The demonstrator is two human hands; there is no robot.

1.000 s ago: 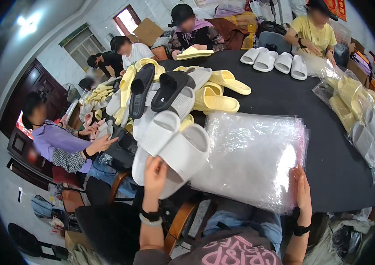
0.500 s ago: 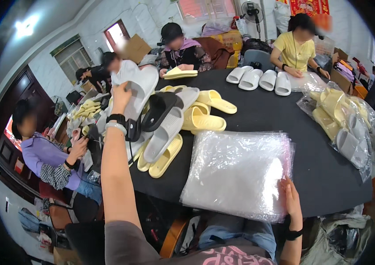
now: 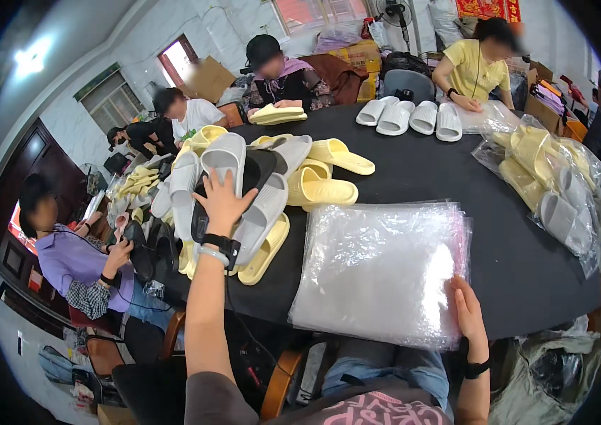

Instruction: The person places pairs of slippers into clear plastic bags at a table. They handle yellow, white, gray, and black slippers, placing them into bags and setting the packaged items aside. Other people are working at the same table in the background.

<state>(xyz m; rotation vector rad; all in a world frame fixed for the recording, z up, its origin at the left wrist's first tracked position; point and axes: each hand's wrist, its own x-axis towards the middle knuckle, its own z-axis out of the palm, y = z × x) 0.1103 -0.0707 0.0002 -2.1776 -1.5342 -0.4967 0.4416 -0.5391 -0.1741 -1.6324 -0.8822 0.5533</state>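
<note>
My left hand (image 3: 224, 202) is spread open over the pile of slippers, with its fingertips on a light grey slipper (image 3: 224, 154). Under and beside it are a black slipper (image 3: 261, 167), another grey slipper (image 3: 262, 211) and a yellow slipper (image 3: 269, 252). At the near edge of the table, a stack of clear plastic bags (image 3: 378, 269) lies flat. My right hand (image 3: 469, 310) rests against the stack's right edge with its fingers stretched out, and no slipper is in it.
Yellow slippers (image 3: 323, 188) lie beyond the bags on the black table (image 3: 414, 173). A row of white slippers (image 3: 423, 117) stands at the far side. Bagged slippers (image 3: 552, 184) lie at the right. Several people sit around, one in purple (image 3: 77, 258) at left.
My left hand has come down from the upper left with the grey slipper and let it go on the pile, and its fingers have spread. My right hand has barely moved.
</note>
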